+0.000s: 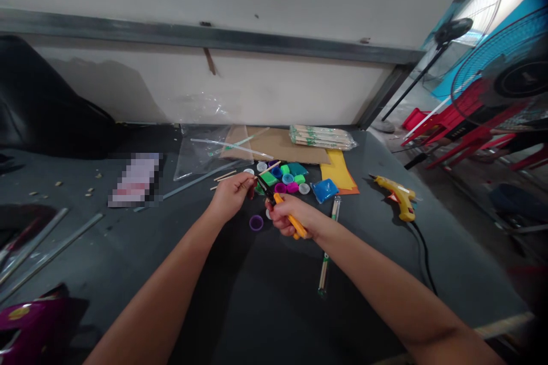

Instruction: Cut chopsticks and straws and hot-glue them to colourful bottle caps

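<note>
Near the middle, my left hand (233, 193) is closed on a thin wooden stick (270, 168), whose free end points up to the right. My right hand (291, 215) grips orange-handled pliers (296, 224); their dark jaws are at the stick beside my left fingertips. Small tubs in several colours (287, 178) lie just beyond my hands, with a blue packet (324, 190) to their right. A purple ring-like lid (256, 223) rests on the table below my hands. More loose sticks (225, 177) lie behind my left hand.
Brown cardboard (278, 145) lies at the back under a wrapped stick bundle (321, 137). Yellow sheets (338, 171), a yellow glue gun (398, 194) with a black cord, and a narrow stick packet (325, 262) are on the right. A clear bag (205, 154) and blurred-out item (137, 179) are left.
</note>
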Tool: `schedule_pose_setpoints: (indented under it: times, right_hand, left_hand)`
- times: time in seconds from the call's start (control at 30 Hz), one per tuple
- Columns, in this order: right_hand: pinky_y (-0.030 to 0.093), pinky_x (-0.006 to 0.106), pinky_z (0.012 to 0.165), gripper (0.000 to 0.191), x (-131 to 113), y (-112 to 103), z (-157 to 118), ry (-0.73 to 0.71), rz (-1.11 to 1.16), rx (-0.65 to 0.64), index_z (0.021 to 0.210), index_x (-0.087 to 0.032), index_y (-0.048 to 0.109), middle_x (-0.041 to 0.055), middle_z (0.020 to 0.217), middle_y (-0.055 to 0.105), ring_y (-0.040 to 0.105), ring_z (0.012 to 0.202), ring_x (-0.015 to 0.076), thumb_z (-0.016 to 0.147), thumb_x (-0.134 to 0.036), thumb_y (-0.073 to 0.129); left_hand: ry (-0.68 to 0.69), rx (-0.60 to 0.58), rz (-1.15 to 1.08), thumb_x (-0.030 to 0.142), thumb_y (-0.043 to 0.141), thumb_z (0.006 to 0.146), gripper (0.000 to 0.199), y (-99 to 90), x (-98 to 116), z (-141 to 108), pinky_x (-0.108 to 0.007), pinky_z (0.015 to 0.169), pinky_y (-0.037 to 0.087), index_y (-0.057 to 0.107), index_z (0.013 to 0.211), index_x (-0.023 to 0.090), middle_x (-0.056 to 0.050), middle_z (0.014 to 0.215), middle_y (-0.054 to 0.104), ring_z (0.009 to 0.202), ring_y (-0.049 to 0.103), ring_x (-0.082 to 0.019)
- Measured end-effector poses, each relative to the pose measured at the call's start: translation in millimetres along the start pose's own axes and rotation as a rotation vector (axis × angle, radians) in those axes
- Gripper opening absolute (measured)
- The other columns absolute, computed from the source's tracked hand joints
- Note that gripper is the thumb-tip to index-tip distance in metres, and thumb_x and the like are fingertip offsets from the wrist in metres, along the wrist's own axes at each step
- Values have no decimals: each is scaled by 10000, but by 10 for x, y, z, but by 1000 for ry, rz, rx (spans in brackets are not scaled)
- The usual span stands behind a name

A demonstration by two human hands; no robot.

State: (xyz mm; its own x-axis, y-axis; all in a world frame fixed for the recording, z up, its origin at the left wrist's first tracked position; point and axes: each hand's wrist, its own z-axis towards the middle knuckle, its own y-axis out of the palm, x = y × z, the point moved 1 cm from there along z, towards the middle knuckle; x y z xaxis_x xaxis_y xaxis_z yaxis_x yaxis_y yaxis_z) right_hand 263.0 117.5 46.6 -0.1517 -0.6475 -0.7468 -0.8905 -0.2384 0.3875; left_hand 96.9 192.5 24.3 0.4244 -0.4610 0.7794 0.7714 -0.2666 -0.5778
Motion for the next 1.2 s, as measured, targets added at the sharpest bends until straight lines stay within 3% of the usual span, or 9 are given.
schedule_pose_setpoints:
  times: [0.2, 0.67, 1.03, 1.2]
  right_hand:
    - [149, 145, 351, 280, 19, -15, 89, -60, -171, 111, 756, -223, 371, -121, 468, 310, 221, 360, 39, 522, -130, 493]
    - [160, 153, 350, 282, -18, -5, 54, -62, -196, 118, 761, -224, 389, -125, 460, 294, 227, 363, 40, 523, -136, 513]
    - [177, 170, 349, 279, 43, -18, 89, -128, -301, 145, 779, -220, 401, -108, 510, 342, 271, 370, 43, 535, -144, 511]
    - [163, 163, 354, 271, 18, 1, 65, -131, -205, 125, 776, -222, 401, -116, 504, 317, 245, 376, 38, 544, -157, 523]
  left_hand:
    - [-154, -139, 159, 377, 402, 890, 335, -103, 17, 60, -257, 600, 382, 620, 698, 210, 11, 649, 647, 610, 571, -147]
    - [-205, -5, 208, 373, 513, 822, 235, -141, 168, 42, -261, 552, 353, 668, 738, 217, 22, 566, 637, 545, 574, -145]
    - [-184, 7, 228, 336, 522, 811, 198, -170, 203, 47, -256, 570, 374, 668, 752, 216, 19, 649, 681, 555, 594, -136]
    - [-205, 19, 214, 346, 536, 802, 189, -198, 222, 43, -257, 573, 391, 661, 738, 219, 33, 621, 667, 531, 605, -135]
